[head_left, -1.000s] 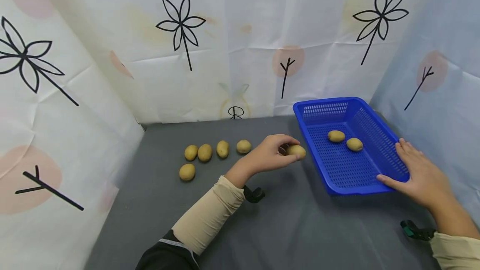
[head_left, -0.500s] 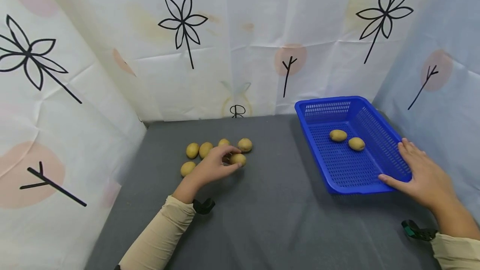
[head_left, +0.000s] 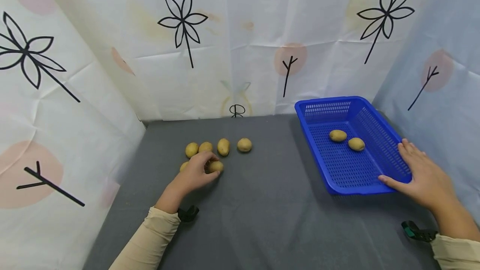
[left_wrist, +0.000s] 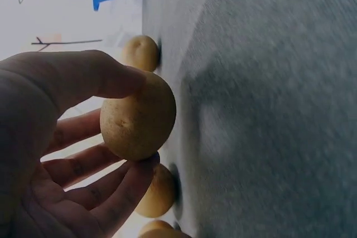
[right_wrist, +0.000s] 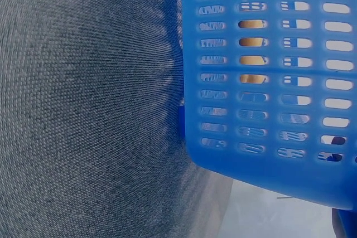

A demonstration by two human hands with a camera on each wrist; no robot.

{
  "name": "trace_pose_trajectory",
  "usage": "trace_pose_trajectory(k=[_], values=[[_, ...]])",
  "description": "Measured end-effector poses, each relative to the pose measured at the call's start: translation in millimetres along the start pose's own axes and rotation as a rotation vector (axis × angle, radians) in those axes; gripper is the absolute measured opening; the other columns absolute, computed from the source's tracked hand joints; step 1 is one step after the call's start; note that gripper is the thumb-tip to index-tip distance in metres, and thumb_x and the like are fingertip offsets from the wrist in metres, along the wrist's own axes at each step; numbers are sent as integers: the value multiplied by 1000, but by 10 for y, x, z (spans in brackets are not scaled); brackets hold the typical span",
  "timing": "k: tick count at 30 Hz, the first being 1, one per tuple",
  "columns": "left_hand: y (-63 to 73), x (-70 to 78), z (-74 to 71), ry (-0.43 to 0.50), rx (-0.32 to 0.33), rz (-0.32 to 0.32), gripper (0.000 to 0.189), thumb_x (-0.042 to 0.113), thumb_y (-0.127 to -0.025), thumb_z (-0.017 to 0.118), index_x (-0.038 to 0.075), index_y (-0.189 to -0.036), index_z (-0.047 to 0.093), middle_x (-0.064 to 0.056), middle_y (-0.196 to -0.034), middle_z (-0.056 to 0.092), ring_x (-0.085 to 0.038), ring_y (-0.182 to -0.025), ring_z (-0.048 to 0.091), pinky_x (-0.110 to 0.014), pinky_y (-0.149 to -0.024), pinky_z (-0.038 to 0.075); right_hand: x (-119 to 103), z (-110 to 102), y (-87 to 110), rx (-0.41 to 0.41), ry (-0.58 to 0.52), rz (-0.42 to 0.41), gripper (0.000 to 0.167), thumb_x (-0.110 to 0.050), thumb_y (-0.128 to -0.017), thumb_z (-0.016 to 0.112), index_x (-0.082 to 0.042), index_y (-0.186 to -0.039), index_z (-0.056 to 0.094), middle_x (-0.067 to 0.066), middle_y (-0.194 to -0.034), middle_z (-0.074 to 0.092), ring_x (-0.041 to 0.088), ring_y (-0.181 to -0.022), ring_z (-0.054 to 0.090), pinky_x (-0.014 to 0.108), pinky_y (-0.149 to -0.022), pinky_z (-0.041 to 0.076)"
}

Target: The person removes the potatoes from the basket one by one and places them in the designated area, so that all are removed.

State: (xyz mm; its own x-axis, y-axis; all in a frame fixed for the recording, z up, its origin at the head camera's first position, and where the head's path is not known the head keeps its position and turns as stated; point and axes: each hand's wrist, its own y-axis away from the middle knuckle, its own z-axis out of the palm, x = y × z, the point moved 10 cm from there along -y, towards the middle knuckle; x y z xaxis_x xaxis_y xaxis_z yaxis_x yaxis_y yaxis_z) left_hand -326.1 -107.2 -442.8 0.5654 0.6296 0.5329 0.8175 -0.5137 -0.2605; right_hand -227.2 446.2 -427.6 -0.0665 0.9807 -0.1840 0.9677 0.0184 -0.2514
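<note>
The left hand (head_left: 195,173) pinches a potato (head_left: 215,166) left of the blue basket (head_left: 375,186); the left wrist view shows thumb and fingers (left_wrist: 95,76) wrapping it, half hidden from above. The right hand (head_left: 421,176) lies flat on the basket's near corner, its fingers unseen by its own wrist view.

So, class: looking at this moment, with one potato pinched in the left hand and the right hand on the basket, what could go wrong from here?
1. The left hand holds its potato only between thumb and fingertips, so it might slip out.
2. Other potatoes lie close by on the grey table; a nudge could set them rolling.
3. The right hand merely rests on the blue basket corner, so the basket may slide.
</note>
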Motion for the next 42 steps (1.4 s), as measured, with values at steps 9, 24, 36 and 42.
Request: trace_pose_trajectory(k=[9, 24, 36, 42], values=[[34, -52, -12, -172, -50, -20, 37, 5, -89, 85, 4, -123, 71, -10, -119, 69, -26, -104, 68, -46, -89, 58, -8, -18, -9, -1, -7, 3, 117, -60, -91, 70, 4, -167, 10, 30, -174, 7, 49, -163, 5, 39, -132, -14], [9, -79, -26, -202, -23, -117, 38, 22, -89, 89, 7, -119, 71, -7, -111, 67, -20, -92, 62, -42, -78, 54, -14, -14, -9, 4, -11, -4, 116, -59, -91, 70, 3, -168, 9, 28, -175, 5, 46, -164, 3, 35, -130, -16], [8, -105, -21, -205, -137, -96, 37, 1, -76, 91, 1, -109, 73, -10, -104, 67, -22, -89, 62, -42, -80, 57, 1, 2, 1, 0, -15, -7, 115, -59, -92, 70, 4, -167, 9, 28, -175, 5, 49, -163, 4, 38, -132, -14], [0, -116, -14, -193, -154, -104, 40, 1, -76, 91, 1, -112, 74, -12, -109, 69, -25, -95, 65, -44, -84, 58, 6, 14, -7, 3, -11, -7, 115, -58, -92, 71, 4, -167, 10, 29, -175, 7, 51, -162, 8, 41, -133, -12]])
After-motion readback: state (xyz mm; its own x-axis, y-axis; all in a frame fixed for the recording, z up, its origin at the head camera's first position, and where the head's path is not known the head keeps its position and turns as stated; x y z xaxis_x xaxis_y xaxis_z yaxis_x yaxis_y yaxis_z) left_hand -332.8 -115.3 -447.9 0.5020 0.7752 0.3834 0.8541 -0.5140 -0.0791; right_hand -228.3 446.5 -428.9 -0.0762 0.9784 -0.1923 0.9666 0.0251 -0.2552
